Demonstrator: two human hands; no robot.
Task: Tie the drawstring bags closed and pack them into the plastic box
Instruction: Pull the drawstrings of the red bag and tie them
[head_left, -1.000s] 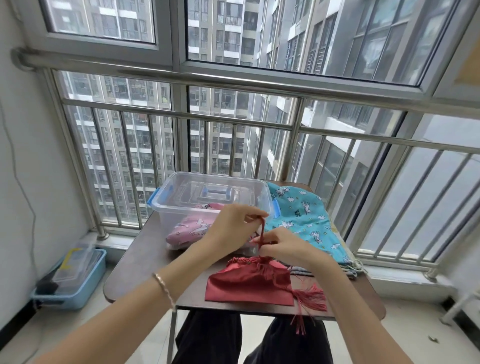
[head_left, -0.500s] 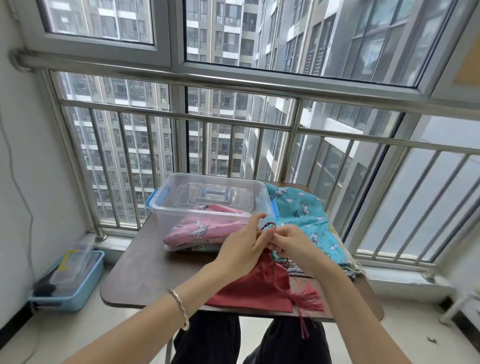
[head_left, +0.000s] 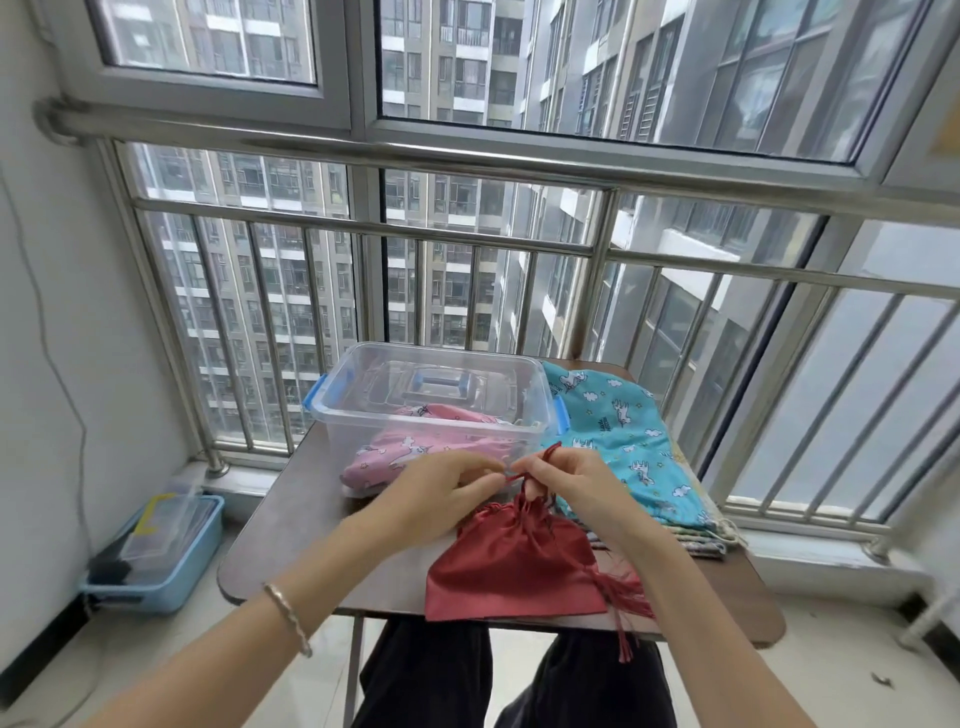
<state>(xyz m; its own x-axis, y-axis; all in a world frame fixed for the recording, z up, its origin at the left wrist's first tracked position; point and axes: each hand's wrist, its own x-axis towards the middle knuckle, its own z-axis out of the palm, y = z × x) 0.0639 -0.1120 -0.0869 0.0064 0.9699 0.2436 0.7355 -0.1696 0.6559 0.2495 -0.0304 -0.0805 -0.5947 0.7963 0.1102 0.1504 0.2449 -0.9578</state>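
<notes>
Head camera: left hand (head_left: 441, 493) and right hand (head_left: 576, 483) each pinch the thin dark-red cord (head_left: 515, 476) of a flat red satin drawstring bag (head_left: 511, 569) lying just in front of the clear blue-latched plastic box (head_left: 431, 423); 1 pink unicorn-print fabric bag (head_left: 410, 453) sits inside that box.

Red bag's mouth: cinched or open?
Cinched. The red bag top is gathered into pleats below the cord, pinched by left hand and right hand. Knot finished: cannot tell.
</notes>
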